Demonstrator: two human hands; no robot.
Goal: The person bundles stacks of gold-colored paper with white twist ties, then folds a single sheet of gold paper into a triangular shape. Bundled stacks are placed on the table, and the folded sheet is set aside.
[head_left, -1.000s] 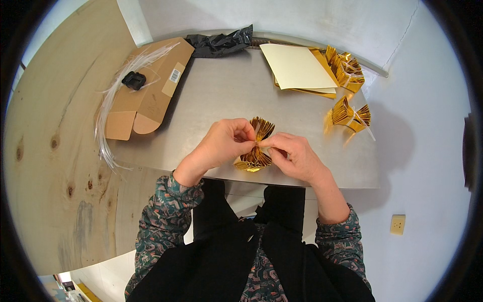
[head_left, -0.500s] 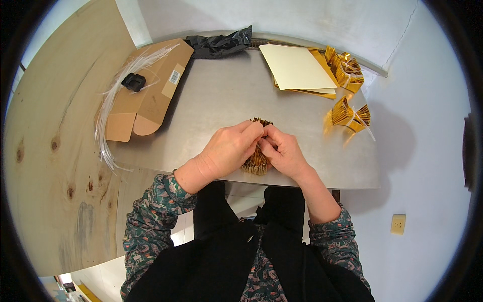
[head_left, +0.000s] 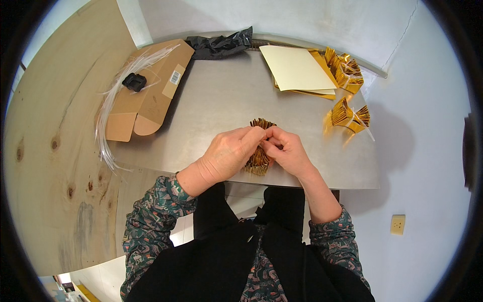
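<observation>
A bundle of pleated gold paper (head_left: 258, 162) is near the table's front edge, fanning out at its far and near ends. My left hand (head_left: 232, 151) is closed at its middle from the left, thumb and forefinger pinched together. From the right, my right hand (head_left: 287, 151) pinches at the same spot, its fingertips meeting those of the left. The fingers hide the bundle's waist, and I cannot see whether a tie runs there. Two similar gold bundles, one nearer (head_left: 350, 117) and one farther (head_left: 348, 75), stand at the right, each bound round the middle with a whitish strip.
Cream sheets (head_left: 297, 68) lie over gold ones at the back right. On the left, a cardboard box (head_left: 160, 93) carries loose clear plastic strips (head_left: 104, 113) and a small black object (head_left: 134, 82). Black plastic (head_left: 221, 44) lies along the back edge of the metal table (head_left: 216, 93).
The hands have shifted very slightly to the right, still pinched together. More of the bundle's far fanned end shows above the fingers.
</observation>
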